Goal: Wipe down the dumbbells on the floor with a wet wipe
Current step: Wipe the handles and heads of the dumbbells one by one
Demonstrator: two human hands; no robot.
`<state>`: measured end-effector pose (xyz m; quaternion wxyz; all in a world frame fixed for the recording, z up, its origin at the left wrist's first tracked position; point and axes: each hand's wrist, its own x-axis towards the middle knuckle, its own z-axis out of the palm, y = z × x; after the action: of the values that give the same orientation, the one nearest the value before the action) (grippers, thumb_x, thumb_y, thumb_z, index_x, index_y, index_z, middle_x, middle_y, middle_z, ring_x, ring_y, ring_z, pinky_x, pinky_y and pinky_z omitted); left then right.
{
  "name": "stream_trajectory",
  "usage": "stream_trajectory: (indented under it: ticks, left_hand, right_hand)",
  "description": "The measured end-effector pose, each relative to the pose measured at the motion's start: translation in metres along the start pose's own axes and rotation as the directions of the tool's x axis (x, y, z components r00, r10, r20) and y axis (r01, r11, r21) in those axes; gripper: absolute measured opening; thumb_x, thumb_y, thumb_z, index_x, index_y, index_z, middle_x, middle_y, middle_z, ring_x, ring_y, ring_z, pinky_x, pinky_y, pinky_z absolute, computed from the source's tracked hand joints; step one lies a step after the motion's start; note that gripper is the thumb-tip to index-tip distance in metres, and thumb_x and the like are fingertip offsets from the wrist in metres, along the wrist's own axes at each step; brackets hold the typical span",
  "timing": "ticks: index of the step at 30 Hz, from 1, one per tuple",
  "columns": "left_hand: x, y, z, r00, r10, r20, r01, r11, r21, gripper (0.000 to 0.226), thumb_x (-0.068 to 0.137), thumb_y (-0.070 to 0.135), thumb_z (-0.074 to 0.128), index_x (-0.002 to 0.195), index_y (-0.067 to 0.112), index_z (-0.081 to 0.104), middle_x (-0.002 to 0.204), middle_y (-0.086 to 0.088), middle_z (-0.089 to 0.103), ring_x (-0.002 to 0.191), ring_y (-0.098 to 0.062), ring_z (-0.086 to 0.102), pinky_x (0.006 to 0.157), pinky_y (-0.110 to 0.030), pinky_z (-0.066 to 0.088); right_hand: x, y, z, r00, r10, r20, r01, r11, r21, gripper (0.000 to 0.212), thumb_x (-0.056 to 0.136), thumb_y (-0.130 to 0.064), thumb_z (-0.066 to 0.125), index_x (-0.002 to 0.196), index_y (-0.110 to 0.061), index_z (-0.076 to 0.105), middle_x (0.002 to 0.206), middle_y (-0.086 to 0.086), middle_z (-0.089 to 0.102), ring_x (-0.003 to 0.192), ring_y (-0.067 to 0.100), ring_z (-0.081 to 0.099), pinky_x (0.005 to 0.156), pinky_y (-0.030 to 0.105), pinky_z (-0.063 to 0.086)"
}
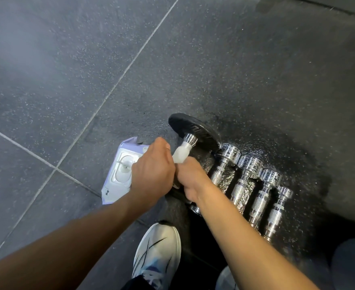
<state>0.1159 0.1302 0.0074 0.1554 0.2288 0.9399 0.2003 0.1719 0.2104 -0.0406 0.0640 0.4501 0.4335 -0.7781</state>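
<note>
black speckled rubber floor (72, 84) w/ pale seams, wide open to the left and far side of the work. the right side is tight: four chrome bars (243, 181) lie side by side just beside the dumbbell (190, 140), all roughly parallel to it. floor round them looks wet and shiny.

dumbbell is in front of the person, centre-right of view. long axis runs away from the body, black plate end far and the chrome near end close to the white shoe (157, 248). can't tell if the plate rim touches the floor.

left hand (151, 170) is a closed fist, knuckles up, gripping the wet wipe (180, 153), which is wrapped round the bar just below the far collar. right hand (190, 178) is curled round the bar nearer the body, holding it; the fingers are hidden underneath. the two hands are nearly touching.

pack of wipes (120, 174) lies flat on the floor on the left, lid side up, partly under the left hand and wrist, its near corner at a seam.
</note>
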Motion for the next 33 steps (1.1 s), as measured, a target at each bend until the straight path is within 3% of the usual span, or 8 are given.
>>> stream_trajectory:
  ticks: [3, 7, 11, 18, 21, 24, 28, 33]
  left_hand:
    - [-0.001, 0.001, 0.0, 1.0, 0.01, 0.001, -0.01, 1.0, 0.02, 0.02, 0.104, 0.034, 0.03, 0.092, 0.024, 0.042, 0.074, 0.011, 0.049, 0.068, -0.018, 0.051, 0.067, -0.037, 0.034]
    - [-0.001, 0.001, -0.002, 1.0, 0.001, -0.002, -0.001, 0.999, 0.035, 0.019, 0.106, 0.031, 0.028, 0.092, 0.024, 0.04, 0.072, 0.011, 0.048, 0.072, -0.022, 0.054, 0.069, -0.038, 0.034]
    - [-0.003, 0.004, -0.007, 1.0, -0.001, 0.003, 0.0, 0.999, 0.048, 0.02, 0.106, 0.03, 0.029, 0.09, 0.023, 0.04, 0.071, 0.011, 0.045, 0.074, -0.022, 0.054, 0.071, -0.037, 0.033]
    - [-0.002, 0.005, -0.003, 1.0, -0.003, 0.011, 0.003, 1.0, 0.018, 0.02, 0.105, 0.033, 0.029, 0.091, 0.025, 0.042, 0.073, 0.011, 0.049, 0.07, -0.018, 0.055, 0.07, -0.042, 0.042]
    - [-0.003, 0.005, -0.004, 1.0, -0.012, 0.001, 0.012, 1.0, 0.003, 0.022, 0.105, 0.033, 0.029, 0.09, 0.025, 0.042, 0.072, 0.008, 0.051, 0.068, -0.017, 0.054, 0.071, -0.043, 0.044]
    - [-0.002, 0.004, -0.003, 1.0, -0.018, 0.004, 0.018, 1.0, 0.011, 0.022, 0.105, 0.033, 0.028, 0.093, 0.024, 0.043, 0.075, 0.008, 0.052, 0.073, -0.025, 0.056, 0.073, -0.043, 0.042]
    - [-0.002, 0.005, -0.004, 1.0, 0.016, 0.01, -0.016, 1.0, -0.006, 0.025, 0.099, 0.037, 0.023, 0.093, 0.023, 0.043, 0.073, 0.007, 0.051, 0.071, -0.023, 0.056, 0.068, -0.041, 0.039]
    - [-0.003, 0.003, -0.003, 1.0, 0.02, 0.002, -0.02, 1.0, -0.022, 0.023, 0.102, 0.033, 0.025, 0.091, 0.021, 0.041, 0.075, 0.006, 0.052, 0.071, -0.021, 0.055, 0.067, -0.04, 0.037]
  right_hand:
    - [0.021, -0.013, 0.003, 0.986, 0.134, -0.096, -0.084, 0.91, 0.405, 0.024, 0.093, -0.011, 0.069, 0.112, 0.004, 0.068, 0.102, 0.02, 0.076, 0.078, 0.03, 0.072, 0.062, 0.036, 0.059]
    - [0.019, -0.027, -0.013, 0.995, 0.07, 0.073, -0.1, 0.785, 0.612, 0.043, 0.1, -0.017, 0.052, 0.135, 0.007, 0.059, 0.132, 0.028, 0.064, 0.107, 0.039, 0.067, 0.088, 0.046, 0.058]
    - [0.012, -0.013, -0.022, 0.99, 0.051, 0.13, -0.128, 0.701, 0.702, 0.046, 0.1, -0.015, 0.038, 0.138, 0.003, 0.056, 0.132, 0.027, 0.065, 0.121, 0.04, 0.064, 0.106, 0.052, 0.048]
    - [-0.009, -0.008, -0.019, 0.973, 0.14, -0.184, 0.052, 0.642, 0.765, 0.033, 0.096, 0.001, 0.041, 0.121, 0.002, 0.062, 0.111, 0.023, 0.072, 0.102, 0.036, 0.07, 0.099, 0.051, 0.054]
    - [-0.03, -0.012, -0.012, 0.94, 0.016, -0.341, 0.197, 0.79, 0.58, 0.027, 0.096, 0.0, 0.044, 0.103, -0.011, 0.068, 0.085, 0.005, 0.071, 0.077, 0.021, 0.066, 0.073, 0.034, 0.056]
    - [-0.04, -0.003, -0.002, 0.833, -0.39, -0.393, 0.395, 0.916, -0.071, 0.031, 0.097, -0.012, 0.043, 0.104, -0.019, 0.072, 0.096, -0.002, 0.071, 0.088, 0.014, 0.06, 0.078, 0.028, 0.048]
    - [-0.024, 0.017, -0.011, 0.661, -0.736, -0.149, 0.499, 0.579, -0.645, 0.04, 0.101, -0.011, 0.047, 0.137, -0.011, 0.063, 0.145, -0.003, 0.058, 0.138, 0.014, 0.043, 0.114, 0.009, 0.022]
    - [-0.008, 0.02, -0.029, 0.691, -0.699, 0.186, 0.474, 0.243, -0.846, 0.043, 0.104, -0.018, 0.049, 0.146, -0.011, 0.053, 0.16, -0.003, 0.042, 0.152, 0.025, 0.018, 0.124, 0.042, 0.026]
